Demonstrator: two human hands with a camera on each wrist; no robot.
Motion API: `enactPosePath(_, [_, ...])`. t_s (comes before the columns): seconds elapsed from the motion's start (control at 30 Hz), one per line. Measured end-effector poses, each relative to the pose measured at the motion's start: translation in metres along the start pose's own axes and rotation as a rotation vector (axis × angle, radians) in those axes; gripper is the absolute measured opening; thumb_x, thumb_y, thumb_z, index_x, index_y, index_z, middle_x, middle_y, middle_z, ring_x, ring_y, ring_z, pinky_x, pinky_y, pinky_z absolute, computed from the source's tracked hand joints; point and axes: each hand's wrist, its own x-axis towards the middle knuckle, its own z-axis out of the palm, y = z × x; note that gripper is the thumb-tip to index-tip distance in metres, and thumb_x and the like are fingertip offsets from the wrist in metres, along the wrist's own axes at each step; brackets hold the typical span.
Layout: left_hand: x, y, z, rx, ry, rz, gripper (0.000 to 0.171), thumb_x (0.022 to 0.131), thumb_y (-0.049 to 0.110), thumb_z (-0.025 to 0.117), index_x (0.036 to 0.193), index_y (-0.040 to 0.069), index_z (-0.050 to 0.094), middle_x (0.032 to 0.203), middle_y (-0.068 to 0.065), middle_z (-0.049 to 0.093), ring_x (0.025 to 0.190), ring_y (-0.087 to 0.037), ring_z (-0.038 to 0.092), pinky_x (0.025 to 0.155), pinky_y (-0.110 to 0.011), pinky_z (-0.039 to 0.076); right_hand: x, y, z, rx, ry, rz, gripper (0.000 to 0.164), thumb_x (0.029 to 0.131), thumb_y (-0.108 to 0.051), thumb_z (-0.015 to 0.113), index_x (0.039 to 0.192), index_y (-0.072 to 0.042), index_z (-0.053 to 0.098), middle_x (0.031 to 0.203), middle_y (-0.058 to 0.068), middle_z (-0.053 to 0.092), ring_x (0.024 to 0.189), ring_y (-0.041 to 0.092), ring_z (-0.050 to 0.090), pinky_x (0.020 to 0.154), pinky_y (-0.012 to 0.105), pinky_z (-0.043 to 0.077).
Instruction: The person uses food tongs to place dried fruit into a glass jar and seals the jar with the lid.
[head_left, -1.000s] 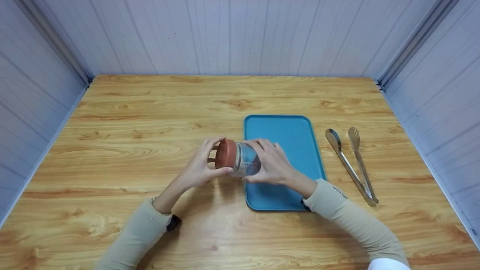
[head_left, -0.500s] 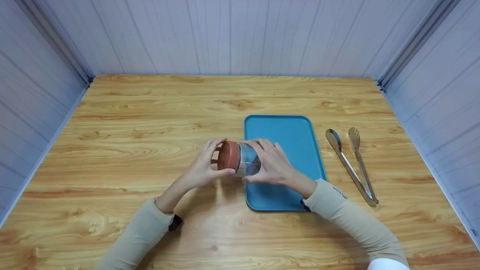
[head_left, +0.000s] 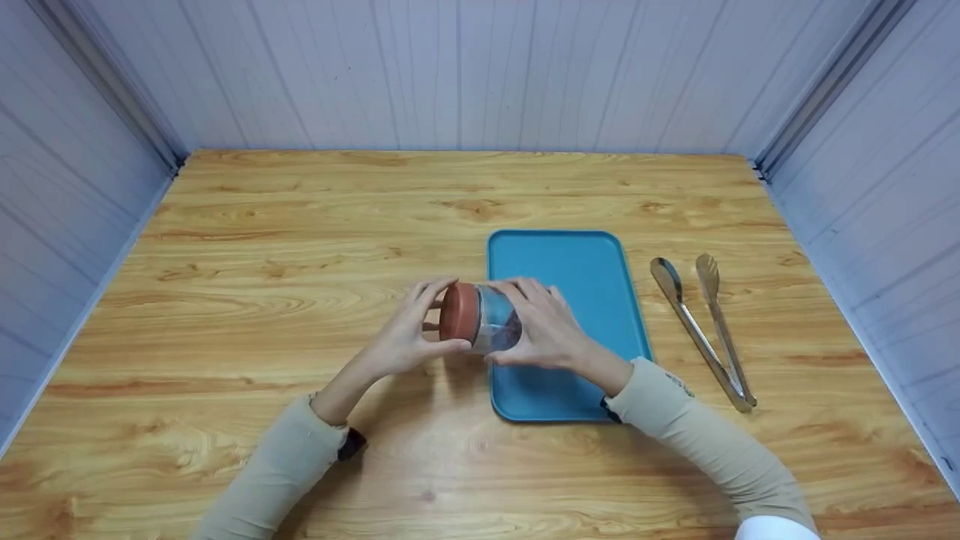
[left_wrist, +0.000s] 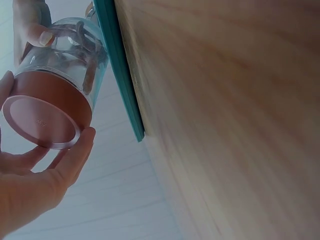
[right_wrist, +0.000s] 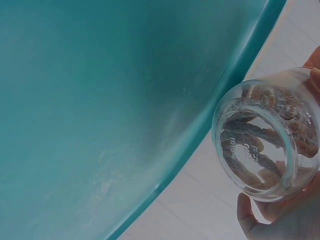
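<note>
Above the left edge of a blue tray (head_left: 562, 262), a clear jar (head_left: 492, 319) lies tilted on its side in the air. My left hand (head_left: 401, 334) grips its reddish-brown lid (head_left: 460, 312), thumb on the near side and fingers on the far side. Around the glass body, my right hand (head_left: 546, 330) holds the jar near its base. The left wrist view shows the round lid top (left_wrist: 42, 122) on the jar's mouth. Dark brownish elongated pieces (right_wrist: 247, 135) lie inside the jar in the right wrist view; their kind is unclear.
Metal tongs (head_left: 709, 337) lie spread on the wooden table (head_left: 300, 225), right of the tray. Pale panel walls (head_left: 457, 75) enclose the table at the back and both sides.
My left hand and the lid have shifted slightly right, toward the glass body, and the gap at the jar's rim has narrowed. My right hand stays in place.
</note>
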Motion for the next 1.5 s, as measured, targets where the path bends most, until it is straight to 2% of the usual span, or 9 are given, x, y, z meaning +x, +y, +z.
enactPosePath(0.13, [-0.001,0.0015,-0.001,0.035,-0.012,-0.007,0.081,0.071,0.034,0.073,0.136,0.016,0.029,0.124,-0.012,0.035,0.1,-0.028,0.051,0.068,-0.031,0.051,-0.0004,0.0,0.0003,-0.005,-0.006,0.007,0.088,0.056,-0.055,0.072,0.13,-0.017,0.041,0.118,0.003,0.045,0.106,0.019,0.041,0.074,0.041,0.035])
enactPosePath(0.3, [-0.0024,0.002,-0.0027,0.109,-0.028,-0.01,0.081,0.071,0.039,0.071,0.137,0.019,0.028,0.125,-0.009,0.036,0.092,-0.025,0.054,0.061,-0.024,0.05,-0.0007,0.0,0.0004,-0.008,-0.012,0.011,0.088,0.057,-0.056,0.071,0.13,-0.017,0.041,0.119,0.003,0.045,0.107,0.019,0.041,0.074,0.042,0.035])
enactPosePath(0.7, [-0.0023,-0.0019,-0.0023,0.193,-0.028,0.013,0.082,0.07,0.039,0.072,0.138,0.021,0.028,0.12,-0.011,0.039,0.09,-0.024,0.055,0.058,-0.023,0.049,-0.0003,0.0019,0.0014,-0.002,-0.02,0.015,0.089,0.056,-0.055,0.072,0.13,-0.017,0.041,0.119,0.003,0.045,0.106,0.019,0.041,0.073,0.041,0.036])
enactPosePath(0.93, [-0.0022,-0.0019,-0.0023,0.138,-0.052,0.025,0.082,0.07,0.031,0.074,0.137,0.022,0.028,0.121,-0.01,0.038,0.101,-0.025,0.05,0.065,-0.037,0.051,-0.0007,0.0027,0.0014,-0.006,-0.019,0.013,0.09,0.056,-0.058,0.07,0.129,-0.014,0.042,0.118,0.004,0.046,0.105,0.019,0.041,0.074,0.042,0.035])
enactPosePath(1.13, [-0.0028,0.0019,-0.0017,0.11,-0.031,-0.029,0.072,0.076,0.042,0.066,0.135,0.022,0.032,0.125,-0.005,0.038,0.104,-0.024,0.049,0.076,-0.045,0.047,-0.0005,0.0021,0.0016,-0.006,-0.022,0.018,0.088,0.056,-0.056,0.071,0.129,-0.016,0.042,0.117,0.004,0.046,0.106,0.019,0.041,0.075,0.042,0.036])
enactPosePath(1.3, [-0.0028,0.0035,-0.0011,0.07,0.003,-0.088,0.067,0.081,0.047,0.057,0.136,0.02,0.03,0.129,-0.003,0.037,0.105,-0.022,0.048,0.081,-0.045,0.044,-0.0001,0.0012,0.0014,0.006,-0.018,0.022,0.088,0.056,-0.054,0.073,0.129,-0.016,0.042,0.118,0.003,0.046,0.106,0.018,0.041,0.074,0.042,0.036])
enactPosePath(1.5, [-0.0019,0.0038,-0.0019,0.082,-0.009,-0.103,0.069,0.082,0.047,0.056,0.136,0.013,0.031,0.128,-0.006,0.038,0.1,-0.022,0.051,0.078,-0.036,0.047,0.0,0.0007,0.0009,0.001,-0.023,0.021,0.088,0.056,-0.055,0.072,0.13,-0.017,0.042,0.118,0.003,0.046,0.106,0.018,0.041,0.076,0.043,0.036])
